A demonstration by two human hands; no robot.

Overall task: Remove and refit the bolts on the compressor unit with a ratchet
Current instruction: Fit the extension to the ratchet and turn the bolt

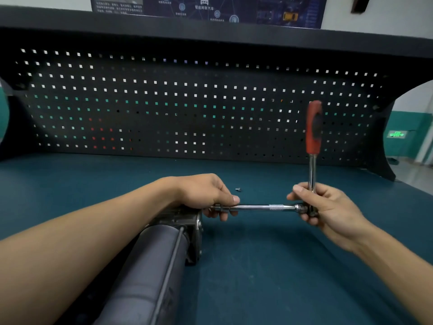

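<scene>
The grey cylindrical compressor unit (150,266) lies on the teal bench, its metal end plate (195,233) facing right. A chrome extension bar (264,207) runs level from that end plate to the ratchet head. My left hand (208,193) rests on the compressor's end and pinches the bar's socket end. My right hand (328,207) grips the ratchet (312,165) at its head, with the red and black handle (314,127) pointing straight up. One loose bolt (238,189) lies on the bench just behind the bar.
A black pegboard (187,102) walls off the back of the teal bench top (269,266). The bench's right edge falls away near the black side bracket (384,165).
</scene>
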